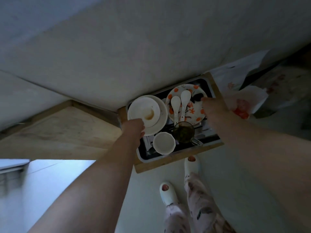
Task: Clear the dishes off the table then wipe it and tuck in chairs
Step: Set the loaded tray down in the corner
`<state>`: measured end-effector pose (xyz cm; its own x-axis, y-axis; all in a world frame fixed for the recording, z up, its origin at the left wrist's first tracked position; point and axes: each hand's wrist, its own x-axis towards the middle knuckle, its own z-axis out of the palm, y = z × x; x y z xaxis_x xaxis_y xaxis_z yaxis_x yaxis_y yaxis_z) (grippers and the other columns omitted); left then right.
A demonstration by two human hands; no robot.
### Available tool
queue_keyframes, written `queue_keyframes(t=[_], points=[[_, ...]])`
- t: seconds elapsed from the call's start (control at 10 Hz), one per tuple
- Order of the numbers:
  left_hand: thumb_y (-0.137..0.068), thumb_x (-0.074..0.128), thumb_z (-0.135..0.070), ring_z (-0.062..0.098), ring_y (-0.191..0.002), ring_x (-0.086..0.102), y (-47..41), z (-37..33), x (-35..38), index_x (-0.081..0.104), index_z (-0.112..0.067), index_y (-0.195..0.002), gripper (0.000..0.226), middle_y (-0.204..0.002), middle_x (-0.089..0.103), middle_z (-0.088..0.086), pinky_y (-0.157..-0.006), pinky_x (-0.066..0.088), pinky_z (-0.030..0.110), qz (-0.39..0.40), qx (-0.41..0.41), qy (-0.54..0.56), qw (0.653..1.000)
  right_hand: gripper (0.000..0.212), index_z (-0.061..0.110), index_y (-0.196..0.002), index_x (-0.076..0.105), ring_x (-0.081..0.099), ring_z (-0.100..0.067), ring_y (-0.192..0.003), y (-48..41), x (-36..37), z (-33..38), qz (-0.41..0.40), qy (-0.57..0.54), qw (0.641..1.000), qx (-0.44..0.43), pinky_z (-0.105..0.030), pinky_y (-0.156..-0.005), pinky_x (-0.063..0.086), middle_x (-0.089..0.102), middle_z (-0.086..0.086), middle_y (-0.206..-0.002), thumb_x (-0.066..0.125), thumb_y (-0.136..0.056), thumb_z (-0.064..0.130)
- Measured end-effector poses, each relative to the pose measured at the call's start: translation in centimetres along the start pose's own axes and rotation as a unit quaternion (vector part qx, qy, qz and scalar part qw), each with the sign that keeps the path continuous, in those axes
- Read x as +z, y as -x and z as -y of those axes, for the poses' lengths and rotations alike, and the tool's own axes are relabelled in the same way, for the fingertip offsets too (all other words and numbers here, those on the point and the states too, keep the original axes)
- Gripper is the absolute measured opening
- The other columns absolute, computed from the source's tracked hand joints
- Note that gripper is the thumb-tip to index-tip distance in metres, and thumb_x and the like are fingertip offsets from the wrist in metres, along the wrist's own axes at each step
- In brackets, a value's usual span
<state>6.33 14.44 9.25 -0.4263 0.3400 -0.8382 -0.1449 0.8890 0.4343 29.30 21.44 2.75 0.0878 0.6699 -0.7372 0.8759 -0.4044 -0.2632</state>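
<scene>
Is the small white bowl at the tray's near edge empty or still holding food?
Empty, as far as it shows: the small white bowl stands upright on the tray, its inside plain white.

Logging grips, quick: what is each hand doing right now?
Left hand: grips the tray at its left edge.
Right hand: grips the tray's right edge.

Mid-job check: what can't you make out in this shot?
Head view only.
- left hand: fingers hidden at the rim of the white plates; grip unclear.
- right hand: fingertips hidden by its own back, beside the patterned plate.
- glass cup: dark contents, too dim to identify.
- tray: floor mostly covered by dishes.
</scene>
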Motion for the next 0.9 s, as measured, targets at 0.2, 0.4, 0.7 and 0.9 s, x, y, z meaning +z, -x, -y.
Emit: queue_keyframes(t=[0.2,0.4,0.7,0.9], points=[[-0.091,0.06,-0.013,0.012,-0.065,0.056,5.9,-1.9,-0.9,0.058,-0.002,-0.123,0.034,-0.079,0.061,0.005,-0.058,0.046,0.025,0.036,0.059,-0.02,0.997,0.036,0.004,-0.127,0.056,0.055,-0.033,-0.121,9.0,-1.4,0.0,-0.018,-0.456,0.888,0.064,-0.013,-0.057,0.042,0.055,-0.02,-0.134,0.05,-0.091,0.002],[-0.096,0.052,-0.01,0.014,-0.066,0.053,12.1,-3.1,-0.4,0.058,-0.009,-0.081,0.015,-0.073,0.056,0.004,-0.063,0.045,0.025,0.084,0.116,-0.108,0.984,0.028,0.004,-0.117,0.063,0.052,-0.01,-0.065,15.8,-1.8,0.1,-0.046,-0.52,0.853,0.031,-0.021,-0.057,0.043,0.062,-0.021,-0.122,0.053,-0.091,0.003],[-0.096,0.049,-0.007,0.015,-0.055,0.045,22.2,1.3,-2.3,0.06,-0.009,-0.087,0.015,-0.07,0.053,0.007,-0.053,0.037,0.025,0.218,0.249,-0.242,0.912,0.019,0.021,-0.088,0.067,0.063,-0.02,-0.09,29.2,2.7,-2.4,-0.191,-0.539,0.818,0.057,-0.028,-0.078,0.054,0.067,-0.003,-0.098,0.052,-0.093,0.011],[-0.095,0.055,-0.011,0.018,-0.056,0.048,29.0,6.3,-4.0,0.064,-0.008,-0.085,0.014,-0.065,0.056,0.007,-0.057,0.042,0.028,0.298,0.319,-0.305,0.847,0.025,0.026,-0.071,0.063,0.063,-0.02,-0.084,39.8,6.7,-5.9,-0.284,-0.534,0.792,0.078,-0.038,-0.085,0.055,0.068,-0.002,-0.092,0.055,-0.087,0.009]])
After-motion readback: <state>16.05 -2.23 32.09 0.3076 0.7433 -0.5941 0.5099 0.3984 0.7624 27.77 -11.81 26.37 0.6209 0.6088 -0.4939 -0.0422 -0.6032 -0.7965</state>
